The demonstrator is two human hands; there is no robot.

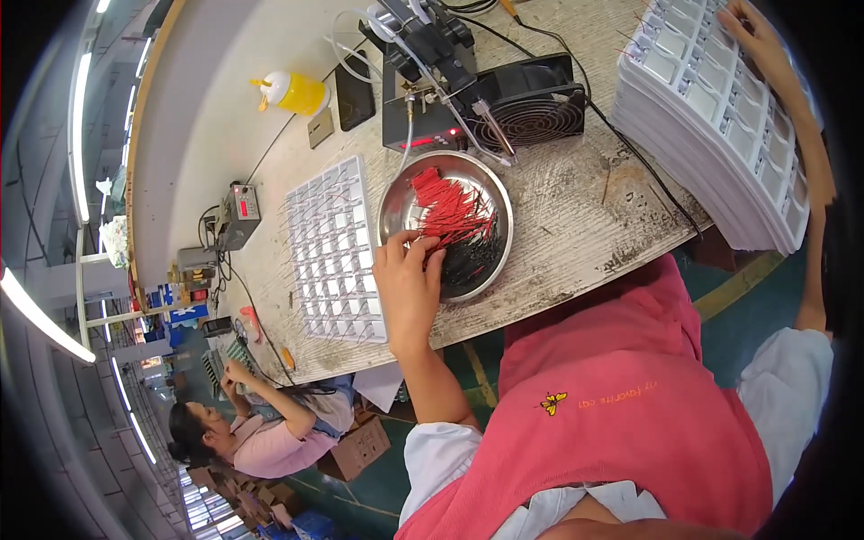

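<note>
My left hand [409, 283] reaches over the rim of a round steel bowl [505, 202]. Its fingertips are pinched together at the red wires [454, 211], short cut pieces piled in the bowl. Black wires [472, 265] lie on the bowl's near right side. At the upper right, my right hand [760, 40] rests at the far edge of a tall stack of white moulded trays [697, 171], fingers outstretched. The top tray has rows of square pockets, and thin red wires poke out at its left edge. Another white tray [337, 252], with parts and wires in its pockets, lies left of the bowl.
Behind the bowl stand a black fan [531, 108] and a control box with a metal nozzle [497, 130] on an arm. A yellow bottle [301, 94], a dark phone-like slab [355, 94] and cables lie farther back. Another person [270, 441] works at the table's left end.
</note>
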